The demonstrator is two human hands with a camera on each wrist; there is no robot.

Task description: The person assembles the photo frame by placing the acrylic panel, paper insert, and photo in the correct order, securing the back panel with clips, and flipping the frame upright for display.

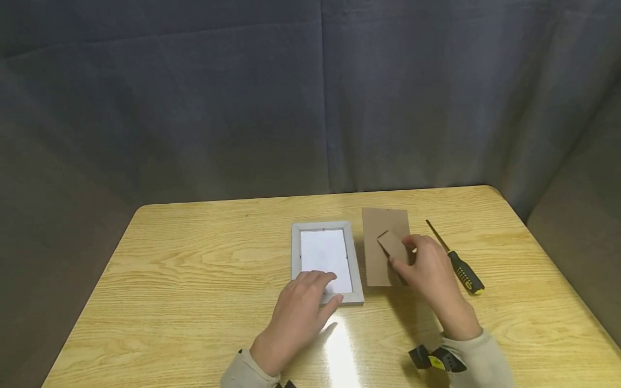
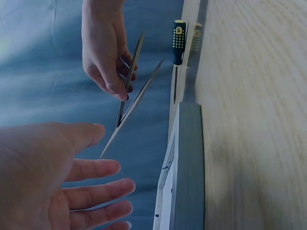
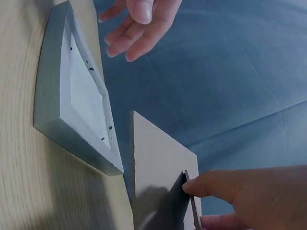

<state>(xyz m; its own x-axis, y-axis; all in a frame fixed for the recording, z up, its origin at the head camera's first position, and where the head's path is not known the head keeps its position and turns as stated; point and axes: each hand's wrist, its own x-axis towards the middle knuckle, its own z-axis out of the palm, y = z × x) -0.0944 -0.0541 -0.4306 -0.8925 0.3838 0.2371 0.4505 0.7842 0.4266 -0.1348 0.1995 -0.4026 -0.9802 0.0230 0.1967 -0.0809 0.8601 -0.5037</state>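
Grey curtain [image 1: 242,97] behind glossy wood-grain table [image 1: 194,280].

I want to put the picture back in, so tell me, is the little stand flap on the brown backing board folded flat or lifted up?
Lifted. The right hand pinches the stand flap, which angles away from the backing board.

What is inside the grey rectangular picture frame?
A white sheet fills the grey rectangular picture frame. The left hand covers its near part, so that part is hidden.
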